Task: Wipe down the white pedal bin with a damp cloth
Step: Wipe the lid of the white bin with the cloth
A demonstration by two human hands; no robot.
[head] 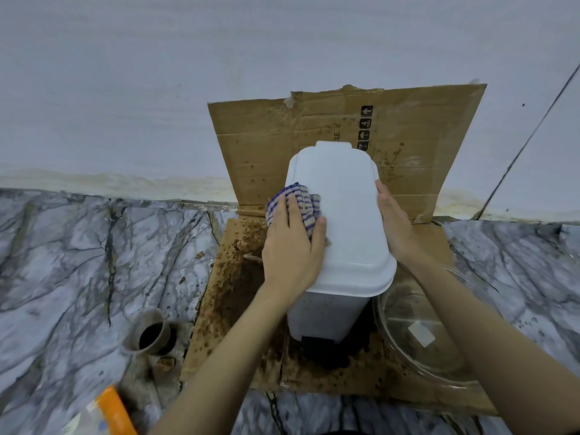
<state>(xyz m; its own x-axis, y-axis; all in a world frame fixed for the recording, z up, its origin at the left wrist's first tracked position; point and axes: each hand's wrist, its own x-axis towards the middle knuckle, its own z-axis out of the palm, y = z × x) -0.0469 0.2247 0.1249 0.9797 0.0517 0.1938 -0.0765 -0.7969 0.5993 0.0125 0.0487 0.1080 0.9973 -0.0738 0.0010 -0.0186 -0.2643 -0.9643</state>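
Observation:
The white pedal bin (346,215) stands on stained cardboard in the middle of the view, lid closed, its black pedal (317,342) facing me. My left hand (292,246) presses a blue-and-white striped cloth (303,199) against the left edge of the lid. On the opposite side, my right hand (394,226) lies flat along the lid's right edge, steadying the bin. The bin's front wall below the lid shows small dark specks.
Flattened cardboard (408,146) spattered brown covers the marble floor and leans on the wall. A clear glass bowl (420,337) sits right of the bin. A brown cup (150,334) lies left; an orange-topped packet (110,412) is at bottom left.

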